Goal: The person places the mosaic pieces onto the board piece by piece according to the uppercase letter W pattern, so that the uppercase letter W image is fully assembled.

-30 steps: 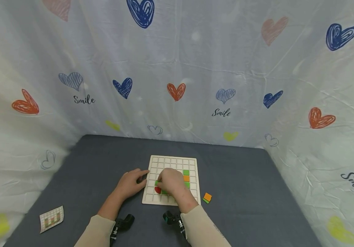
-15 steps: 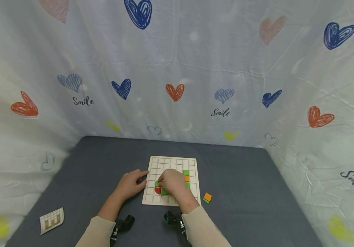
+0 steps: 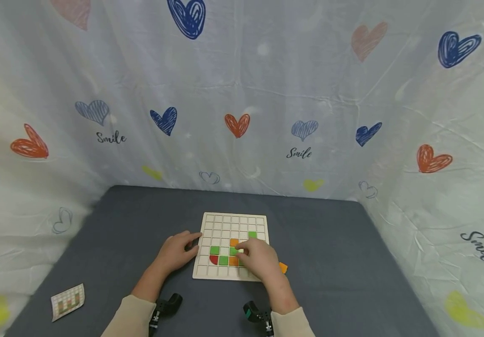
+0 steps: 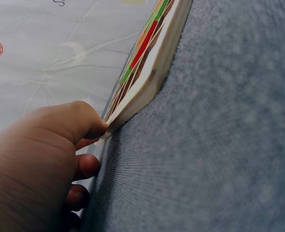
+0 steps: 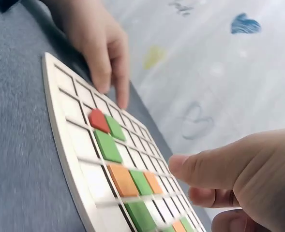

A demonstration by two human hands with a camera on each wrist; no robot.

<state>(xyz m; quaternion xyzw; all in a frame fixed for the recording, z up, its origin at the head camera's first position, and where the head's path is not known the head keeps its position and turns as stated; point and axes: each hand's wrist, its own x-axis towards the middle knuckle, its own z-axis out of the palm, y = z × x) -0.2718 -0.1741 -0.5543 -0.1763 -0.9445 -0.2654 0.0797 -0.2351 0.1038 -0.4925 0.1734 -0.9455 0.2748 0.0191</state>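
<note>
A pale wooden grid board (image 3: pixel 216 225) lies on the dark table. Set in its squares are a rounded red piece (image 3: pixel 214 260), several green tiles, such as one green tile (image 3: pixel 214 250) above the red, and orange tiles, among them an orange tile (image 3: pixel 234 242). My left hand (image 3: pixel 177 252) rests at the board's left edge, thumb and fingertips touching it. Over the board's right half hovers my right hand (image 3: pixel 260 260), fingers loosely bent with nothing seen between them. In the right wrist view its thumb (image 5: pixel 200 166) is apart from the tiles. This hand hides part of the board.
Beside the board's right edge, an orange tile (image 3: pixel 283 267) shows partly behind the right hand. A small printed card (image 3: pixel 68 302) with a coloured grid pattern lies at the table's left. A white curtain (image 3: pixel 242 93) with hearts hangs around the table.
The right hand has drawn back rightward from the red piece and the green tile beside it, uncovering orange and green tiles mid-board. The left hand stays at the edge.
</note>
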